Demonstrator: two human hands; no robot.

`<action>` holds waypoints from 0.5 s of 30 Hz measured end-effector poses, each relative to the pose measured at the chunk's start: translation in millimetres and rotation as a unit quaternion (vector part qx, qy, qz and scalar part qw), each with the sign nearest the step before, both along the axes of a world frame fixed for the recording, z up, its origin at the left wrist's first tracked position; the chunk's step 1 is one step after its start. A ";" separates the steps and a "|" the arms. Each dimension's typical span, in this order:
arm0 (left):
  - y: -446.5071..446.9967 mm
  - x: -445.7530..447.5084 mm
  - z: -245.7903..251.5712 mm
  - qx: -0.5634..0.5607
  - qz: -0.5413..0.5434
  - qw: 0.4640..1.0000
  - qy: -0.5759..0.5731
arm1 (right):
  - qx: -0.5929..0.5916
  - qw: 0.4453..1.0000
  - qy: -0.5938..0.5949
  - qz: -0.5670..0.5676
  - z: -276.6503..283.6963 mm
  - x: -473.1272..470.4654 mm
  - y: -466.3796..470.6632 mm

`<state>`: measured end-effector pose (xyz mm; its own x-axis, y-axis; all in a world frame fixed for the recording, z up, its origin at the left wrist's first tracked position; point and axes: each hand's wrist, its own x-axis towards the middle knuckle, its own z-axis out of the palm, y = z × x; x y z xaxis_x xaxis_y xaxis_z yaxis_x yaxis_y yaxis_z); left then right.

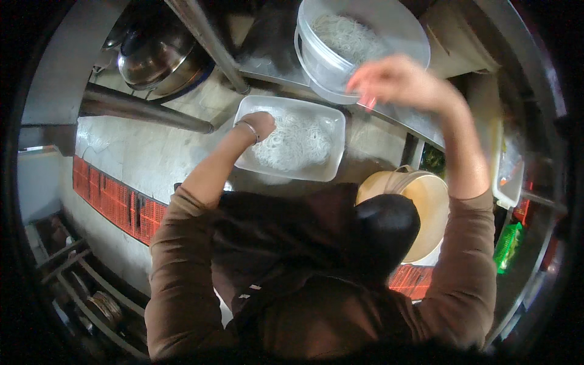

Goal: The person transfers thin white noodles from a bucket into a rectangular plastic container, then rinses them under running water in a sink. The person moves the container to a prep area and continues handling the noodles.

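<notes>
White noodles (294,143) lie loose in a white rectangular plastic tub (337,159) on the floor before me. My left hand (261,125), with a bracelet at the wrist, is curled down inside the tub's left end at the noodles. Its fingertips are hidden, so its grip does not show. Blurred by motion, my right hand (388,82) hangs over the near rim of a clear plastic bucket (328,64). Its fingers look apart, with nothing visible in them. More noodles (344,39) lie inside that bucket, which stands on a metal shelf (273,75).
A cream bucket (426,219) stands beside my right knee. Metal legs (150,109) and a steel bowl (155,57) are at upper left. Red mats (118,196) lie on the floor. A green packet (508,246) and a white bin (508,178) are at right.
</notes>
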<state>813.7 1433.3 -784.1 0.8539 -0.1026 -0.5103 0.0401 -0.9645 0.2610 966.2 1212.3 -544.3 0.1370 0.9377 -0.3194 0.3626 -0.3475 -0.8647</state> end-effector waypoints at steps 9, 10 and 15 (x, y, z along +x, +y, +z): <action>-10.6 25.8 118.1 -0.134 -0.035 0.981 -0.136 | -0.308 0.944 -0.102 -0.055 -75.8 108.1 35.4; -15.6 31.9 125.3 -0.144 -0.048 0.978 -0.146 | -0.355 0.927 -0.123 -0.001 -97.1 120.5 37.8; -20.2 36.6 151.3 -0.194 -0.034 0.965 -0.175 | -0.267 0.929 -0.188 0.174 -105.1 107.0 40.0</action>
<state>850.3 1413.1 -632.8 0.9514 -0.2896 -0.1042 -0.1756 -0.7889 0.5889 1073.2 1252.2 -649.3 0.0517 0.6671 -0.7432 0.7754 -0.4958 -0.3910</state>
